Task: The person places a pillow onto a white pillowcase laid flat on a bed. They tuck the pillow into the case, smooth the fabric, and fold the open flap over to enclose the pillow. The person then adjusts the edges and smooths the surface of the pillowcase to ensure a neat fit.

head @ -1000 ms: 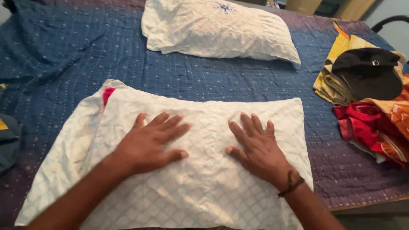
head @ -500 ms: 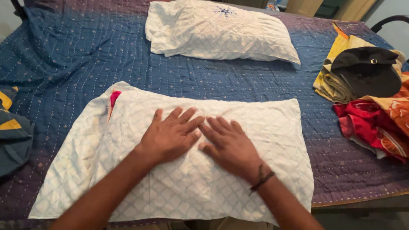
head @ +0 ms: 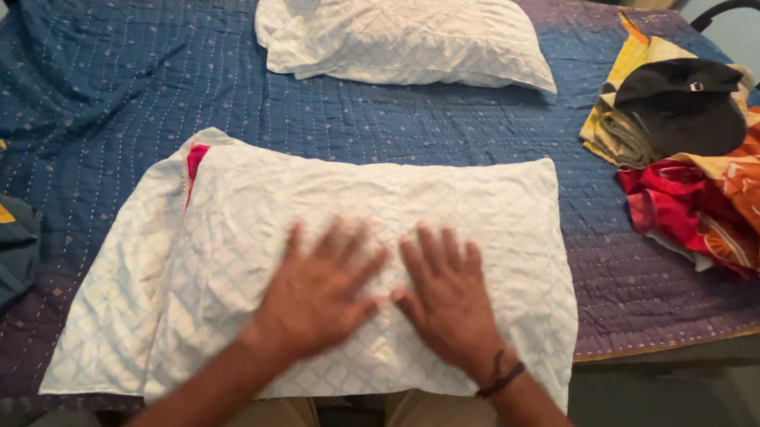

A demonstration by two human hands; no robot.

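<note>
While I stand at the bed's (head: 114, 77) near edge, my left hand (head: 316, 296) and right hand (head: 448, 296) press flat, fingers spread, gripping nothing, on the white pillow (head: 492, 206), flattening its cover.

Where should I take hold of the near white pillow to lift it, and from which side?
Probably grip the two short ends of the near pillow, coming from left and right. It lies flat and long; both hands, left hand and right hand, press its middle.

Bare quilt (head: 388, 131) between both pillows (head: 398, 22)
</note>
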